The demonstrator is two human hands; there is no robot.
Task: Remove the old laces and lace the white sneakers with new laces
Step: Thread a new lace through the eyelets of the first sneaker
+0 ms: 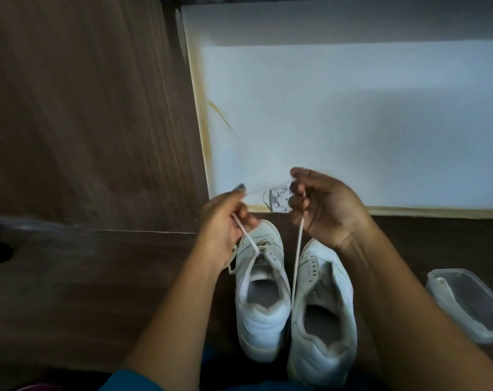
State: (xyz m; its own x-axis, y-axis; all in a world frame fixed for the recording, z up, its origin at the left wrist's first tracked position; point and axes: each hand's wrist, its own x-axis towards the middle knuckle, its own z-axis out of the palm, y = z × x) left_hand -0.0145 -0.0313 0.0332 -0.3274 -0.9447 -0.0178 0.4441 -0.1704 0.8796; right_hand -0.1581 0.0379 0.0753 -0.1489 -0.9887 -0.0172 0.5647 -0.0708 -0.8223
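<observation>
Two white sneakers stand side by side on the dark wooden table, heels toward me. The left sneaker (261, 289) has a white lace (246, 235) running through its front eyelets. My left hand (224, 221) pinches one end of that lace above the toe. My right hand (321, 207) grips the other end, which hangs down (297, 258) between the shoes. A blurred stretch of lace spans between both hands. The right sneaker (323, 314) shows bare eyelets with no lace.
A clear plastic container (471, 303) sits on the table at the right. A small white printed card or packet (280, 200) lies just beyond the shoes. A white board with a pale wooden frame (203, 128) leans behind. A wood-grain panel fills the left.
</observation>
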